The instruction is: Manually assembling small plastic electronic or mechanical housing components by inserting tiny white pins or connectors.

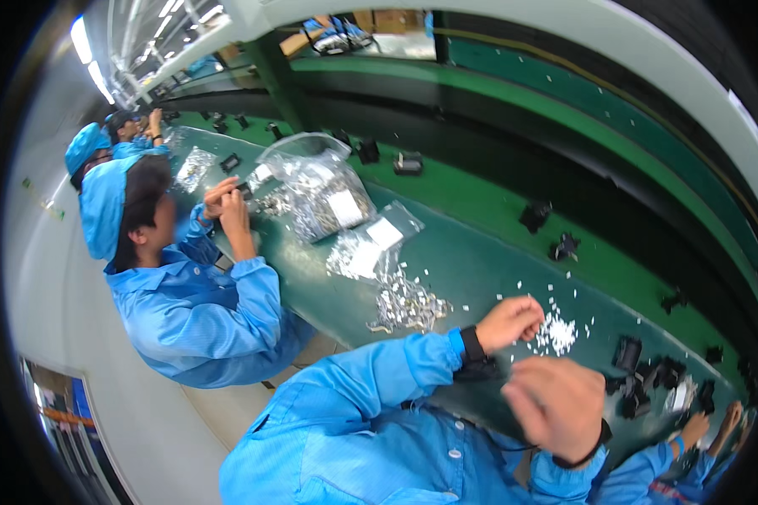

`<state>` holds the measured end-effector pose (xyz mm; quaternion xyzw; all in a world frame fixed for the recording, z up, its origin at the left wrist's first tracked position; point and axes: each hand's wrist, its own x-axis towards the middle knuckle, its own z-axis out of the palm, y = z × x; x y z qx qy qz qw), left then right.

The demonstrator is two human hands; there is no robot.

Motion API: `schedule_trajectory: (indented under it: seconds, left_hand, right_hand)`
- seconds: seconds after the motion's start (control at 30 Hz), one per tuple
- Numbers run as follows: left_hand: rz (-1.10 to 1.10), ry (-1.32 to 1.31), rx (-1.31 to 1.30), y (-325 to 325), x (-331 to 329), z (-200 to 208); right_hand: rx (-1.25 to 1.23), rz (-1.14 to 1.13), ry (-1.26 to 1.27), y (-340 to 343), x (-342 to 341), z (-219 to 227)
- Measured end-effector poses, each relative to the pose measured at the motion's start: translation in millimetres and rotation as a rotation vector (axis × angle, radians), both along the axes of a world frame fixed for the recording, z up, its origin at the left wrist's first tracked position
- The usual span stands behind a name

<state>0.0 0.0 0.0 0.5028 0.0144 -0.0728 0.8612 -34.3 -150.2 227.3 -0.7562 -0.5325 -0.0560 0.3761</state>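
My left hand (511, 324) rests at the left edge of a heap of small white pieces (558, 335) on the dark green tabletop. Its fingers are curled together; whatever they pinch is too small to make out. Closer to me, my right hand (560, 408) is raised over the table's near side and blurred, fingers bent downward and thumb out to the left. Whether it holds anything does not show. To the right of the heap lie several black moulded parts (627, 353). Loose small metal parts (408, 305) are spread left of my left hand.
Clear plastic bags of small parts (328, 206) lie farther left, one with a white label. Along the far side runs a green conveyor belt (471, 206) carrying black parts (408, 162). A co-worker (202, 286) in blue sits at left; other workers' hands (694, 429) reach in at lower right.
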Motion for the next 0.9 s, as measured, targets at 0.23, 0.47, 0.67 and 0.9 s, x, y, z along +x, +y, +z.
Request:
schedule_trajectory:
  seconds: [0.23, 0.47, 0.67, 0.9]
  left_hand:
    - [0.014, 0.069, 0.034, 16, 7, -3]
    - [-0.042, 0.060, 0.086, 16, 7, -4]
    - [-0.054, 0.086, 0.113, 18, 12, 2]
    - [-0.073, 0.070, 0.127, 19, 12, 9]
  right_hand:
    - [0.740, -0.520, 0.978, -37, 109, -193]
    - [1.004, -0.468, 1.172, -45, 136, -211]
    - [0.817, -0.479, 1.123, -43, 144, -217]
    - [0.452, -0.450, 0.701, -67, 155, -235]
